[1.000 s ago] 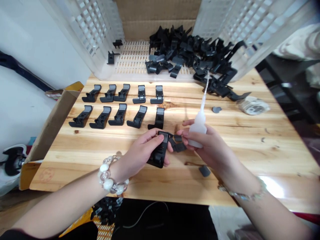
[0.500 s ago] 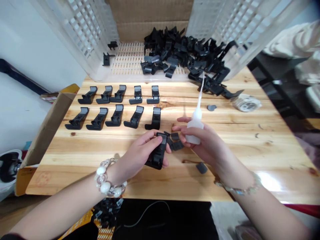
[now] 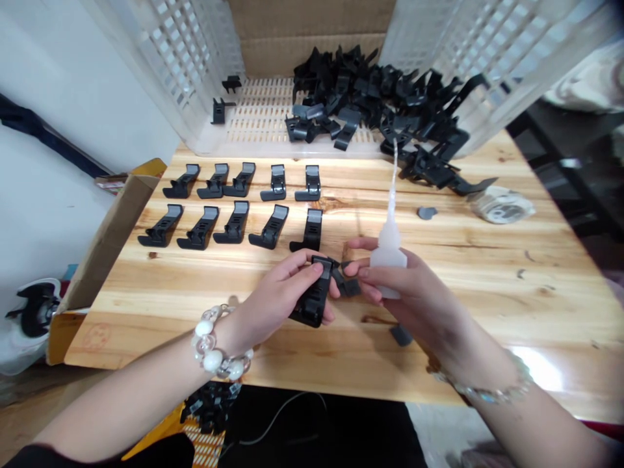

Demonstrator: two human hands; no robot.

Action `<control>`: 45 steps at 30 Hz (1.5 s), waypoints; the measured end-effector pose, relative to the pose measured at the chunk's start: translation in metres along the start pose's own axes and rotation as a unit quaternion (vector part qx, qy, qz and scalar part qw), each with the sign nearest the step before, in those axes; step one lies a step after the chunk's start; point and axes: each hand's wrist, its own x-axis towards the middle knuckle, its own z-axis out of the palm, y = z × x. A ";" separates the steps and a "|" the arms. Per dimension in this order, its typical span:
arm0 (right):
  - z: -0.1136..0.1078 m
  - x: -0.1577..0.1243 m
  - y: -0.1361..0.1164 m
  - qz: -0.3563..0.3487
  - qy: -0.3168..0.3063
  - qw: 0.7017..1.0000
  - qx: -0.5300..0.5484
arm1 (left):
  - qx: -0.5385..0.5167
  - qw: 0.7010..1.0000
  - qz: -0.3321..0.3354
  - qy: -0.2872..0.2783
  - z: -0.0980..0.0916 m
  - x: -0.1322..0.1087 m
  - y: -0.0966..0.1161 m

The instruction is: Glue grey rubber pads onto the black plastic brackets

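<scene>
Left hand gripping black plastic clip, long axis pointing forward; right hand gripping squeeze bottle.

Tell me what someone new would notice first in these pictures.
The big heap of black plastic clips in the white crate at the far end stands out first. Nearer, ten matching clips lie in two neat rows on the wooden table. At the front, the left hand holds another clip, and the right hand holds a translucent squeeze bottle with a long thin nozzle.
</scene>
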 end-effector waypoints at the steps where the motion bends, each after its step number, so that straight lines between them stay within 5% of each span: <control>1: 0.000 0.000 0.000 -0.001 -0.001 1.000 0.001 | 0.000 1.000 0.000 0.000 0.000 0.000 0.000; 15: -0.007 0.008 0.001 -0.013 0.024 1.000 -0.013 | 0.012 0.999 -0.036 -0.012 0.000 -0.005 0.002; 34: -0.003 0.005 -0.001 -0.019 0.007 1.000 0.003 | 0.032 0.999 0.024 -0.025 -0.001 0.000 0.001; 39: -0.008 0.008 -0.002 -0.034 0.022 0.999 0.011 | 0.073 0.976 0.184 0.096 -0.011 -0.012 0.034; 43: -0.012 0.012 -0.002 -0.051 0.026 0.998 0.036 | 0.116 0.897 0.343 0.252 -0.032 -0.052 0.071; 45: -0.013 0.012 -0.002 -0.063 0.031 0.996 0.046 | 0.182 0.849 0.344 0.357 -0.054 -0.072 0.078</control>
